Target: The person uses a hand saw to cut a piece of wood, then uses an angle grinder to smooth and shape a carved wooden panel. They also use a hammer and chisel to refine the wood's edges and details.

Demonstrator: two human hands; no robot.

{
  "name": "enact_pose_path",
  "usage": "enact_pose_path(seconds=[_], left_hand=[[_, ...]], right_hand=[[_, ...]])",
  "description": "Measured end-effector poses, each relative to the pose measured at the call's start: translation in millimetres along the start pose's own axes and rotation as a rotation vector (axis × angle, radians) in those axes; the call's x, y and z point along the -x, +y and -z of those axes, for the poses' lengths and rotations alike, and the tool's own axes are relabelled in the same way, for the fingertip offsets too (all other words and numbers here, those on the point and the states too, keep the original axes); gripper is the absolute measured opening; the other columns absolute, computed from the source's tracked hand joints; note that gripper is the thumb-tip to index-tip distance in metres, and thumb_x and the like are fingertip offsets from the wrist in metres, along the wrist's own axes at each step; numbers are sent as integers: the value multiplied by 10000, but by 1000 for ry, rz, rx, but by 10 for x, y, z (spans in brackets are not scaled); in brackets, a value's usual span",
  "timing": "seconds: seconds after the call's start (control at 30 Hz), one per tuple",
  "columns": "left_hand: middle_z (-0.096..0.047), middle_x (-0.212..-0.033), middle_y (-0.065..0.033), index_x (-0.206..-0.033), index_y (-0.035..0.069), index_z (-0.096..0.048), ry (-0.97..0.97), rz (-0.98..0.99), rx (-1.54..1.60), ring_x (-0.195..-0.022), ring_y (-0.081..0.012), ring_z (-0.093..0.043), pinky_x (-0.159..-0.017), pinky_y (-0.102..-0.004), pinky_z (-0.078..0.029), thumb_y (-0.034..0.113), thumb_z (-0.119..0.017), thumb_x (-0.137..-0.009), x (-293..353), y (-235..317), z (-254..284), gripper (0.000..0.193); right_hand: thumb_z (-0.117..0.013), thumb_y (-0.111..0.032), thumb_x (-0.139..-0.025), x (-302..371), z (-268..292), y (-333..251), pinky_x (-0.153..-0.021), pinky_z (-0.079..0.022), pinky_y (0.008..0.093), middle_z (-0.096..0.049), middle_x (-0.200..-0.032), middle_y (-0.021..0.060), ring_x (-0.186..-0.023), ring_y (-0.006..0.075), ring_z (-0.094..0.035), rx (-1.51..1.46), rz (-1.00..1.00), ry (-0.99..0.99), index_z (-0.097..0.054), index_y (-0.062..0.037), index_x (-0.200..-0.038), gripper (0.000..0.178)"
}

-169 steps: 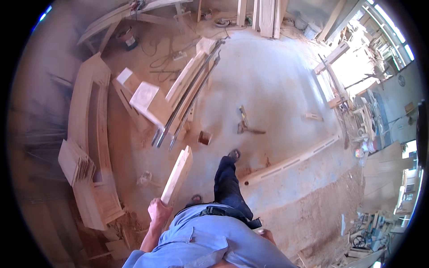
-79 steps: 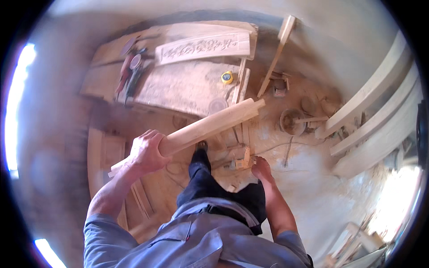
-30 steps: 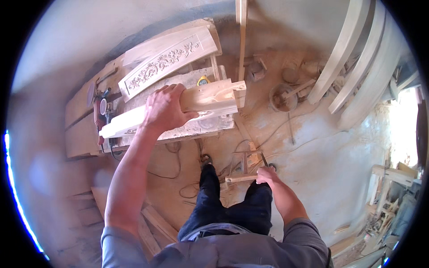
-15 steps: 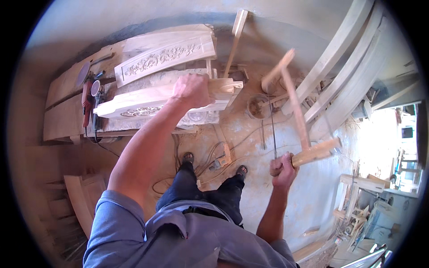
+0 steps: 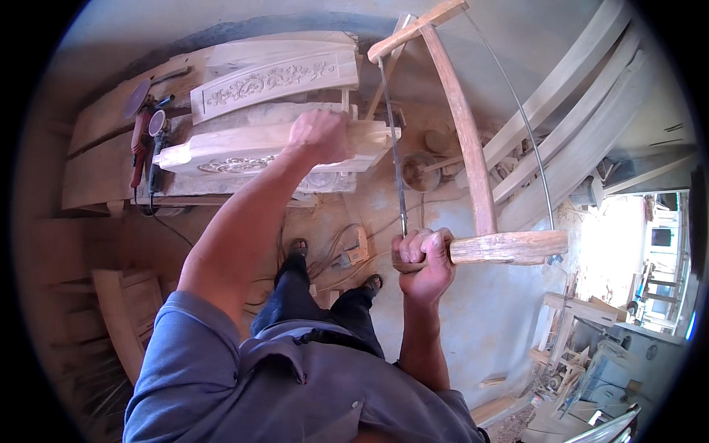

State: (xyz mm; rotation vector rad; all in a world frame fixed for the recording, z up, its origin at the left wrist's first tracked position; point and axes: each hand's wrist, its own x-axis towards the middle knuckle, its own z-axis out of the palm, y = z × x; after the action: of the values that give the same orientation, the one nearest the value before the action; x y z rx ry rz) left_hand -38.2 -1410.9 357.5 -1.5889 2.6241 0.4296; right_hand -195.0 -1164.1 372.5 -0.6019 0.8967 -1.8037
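- The left hand [image 5: 320, 138] is closed around a long pale wooden piece [image 5: 255, 140], with the knuckles upward, and holds it near its right end.
- This wooden piece is above the near part of the workbench [image 5: 92, 166]; I cannot tell if it touches the top. It lies nearly level from left to right, and a carving with scrolls is seen on its near side.
- The right end of the piece is narrower, with a step cut into it, and it sticks out beyond the hand.
- The right hand [image 5: 425, 260] makes a fist around the left end of the lower wooden arm of a frame saw [image 5: 467, 125], and the fingers are folded tightly.
- The saw is raised in front of the body, to the right of the wooden piece and apart from it. Its narrow blade [image 5: 395, 148] is on the left side, the wooden bar is in the middle and a thin rod or wire [image 5: 526, 122] is on the right side.
- Behind the held piece, a carved panel [image 5: 269, 83] lies on the bench.
- At the left of the piece there are a red grinder [image 5: 139, 142] and a dark grinder [image 5: 156, 159], side by side.
- On the floor, an orange tool [image 5: 358, 249] lies near the feet, among cables.
- Curved boards [image 5: 557, 122] stand behind the saw.
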Motion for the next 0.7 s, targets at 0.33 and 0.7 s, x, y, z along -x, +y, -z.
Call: enact_pose_path(seconds=[0.33,0.7], left_hand=[[-746,-972,-178,-1058,68,-733,56,-6,33,-944,-356,-722,-829,-452,-584,362,-805,-699,29,21,-6,469],[-746,-1003,-163,-1127,86,-717,13,16,4,-960,-339,-718,-839,-442,-578,406,-806,-715,25,60,39,529]], right_hand=[[-462,-201,-1046,90,-134,0,-635,-373,378,-387,-626,15,-579,169,-383,-49,-75,99,-378,-133,-784,283],[-427,-167,-1055,-106,-180,16,-628,-378,379,-357,-597,9,-549,169,-376,-108,-133,123,-397,-119,-801,260]])
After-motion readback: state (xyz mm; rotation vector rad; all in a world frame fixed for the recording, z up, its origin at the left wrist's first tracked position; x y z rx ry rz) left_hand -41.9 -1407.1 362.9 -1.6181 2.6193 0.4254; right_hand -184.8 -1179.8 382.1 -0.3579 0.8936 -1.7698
